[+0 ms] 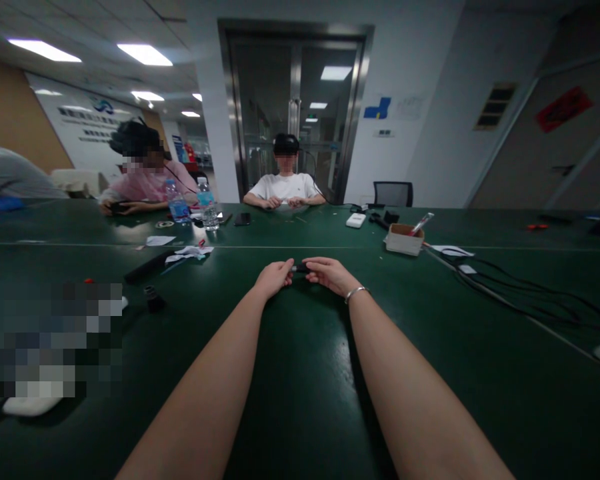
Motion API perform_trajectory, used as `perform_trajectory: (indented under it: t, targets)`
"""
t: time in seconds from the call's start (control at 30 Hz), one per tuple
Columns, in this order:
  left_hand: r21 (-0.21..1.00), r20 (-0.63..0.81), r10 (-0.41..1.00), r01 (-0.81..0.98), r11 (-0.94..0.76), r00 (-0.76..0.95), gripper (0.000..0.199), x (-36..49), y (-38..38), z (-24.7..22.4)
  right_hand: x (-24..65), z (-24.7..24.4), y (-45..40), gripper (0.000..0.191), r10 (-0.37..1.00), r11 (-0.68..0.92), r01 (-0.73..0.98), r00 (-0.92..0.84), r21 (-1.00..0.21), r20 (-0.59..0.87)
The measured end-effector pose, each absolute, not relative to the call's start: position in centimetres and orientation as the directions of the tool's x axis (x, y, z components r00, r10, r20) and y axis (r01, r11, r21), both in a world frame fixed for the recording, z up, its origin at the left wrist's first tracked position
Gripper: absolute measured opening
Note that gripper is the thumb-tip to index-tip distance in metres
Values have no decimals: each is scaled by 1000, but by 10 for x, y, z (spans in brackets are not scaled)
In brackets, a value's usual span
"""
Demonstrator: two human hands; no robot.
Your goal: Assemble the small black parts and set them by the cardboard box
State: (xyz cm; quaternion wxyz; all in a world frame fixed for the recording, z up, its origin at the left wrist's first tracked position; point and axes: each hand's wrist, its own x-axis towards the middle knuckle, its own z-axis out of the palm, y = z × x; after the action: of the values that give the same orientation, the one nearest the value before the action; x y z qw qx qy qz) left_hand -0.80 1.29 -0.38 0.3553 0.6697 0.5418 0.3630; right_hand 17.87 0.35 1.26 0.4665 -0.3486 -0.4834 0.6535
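Both arms stretch out over the dark green table (pixel 305 373). Between my hands is a small black piece with a silvery end (pixel 300 269), perhaps a USB stick; its exact kind is too small to tell. My left hand (pixel 274 279) pinches the silvery end on the left between thumb and fingers. On the other side, my right hand (pixel 330 275) grips the black body, its fingertips closed around it. A silver bracelet (pixel 356 293) circles the right wrist. The hands are close together, low over the tabletop.
A small box (pixel 404 240) with a pen-like item stands right, near black cables (pixel 525 287). Left are water bottles (pixel 208 207), crumpled paper (pixel 189 253), a black tube (pixel 147 267) and a small black cylinder (pixel 153 299). Several people sit around the table, one opposite (pixel 286 187).
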Motion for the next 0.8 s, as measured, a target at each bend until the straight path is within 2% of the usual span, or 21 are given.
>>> perform_trajectory:
  t: [0.6, 0.8]
  targets:
    - [924, 121, 967, 331, -193, 225, 36, -11, 14, -6, 178, 16, -2, 12, 955, -96, -271, -298, -958, -11]
    - [930, 205, 946, 250, -269, 253, 31, -11, 8, -2, 179, 15, 0, 11, 955, -106, -265, -295, -958, -24]
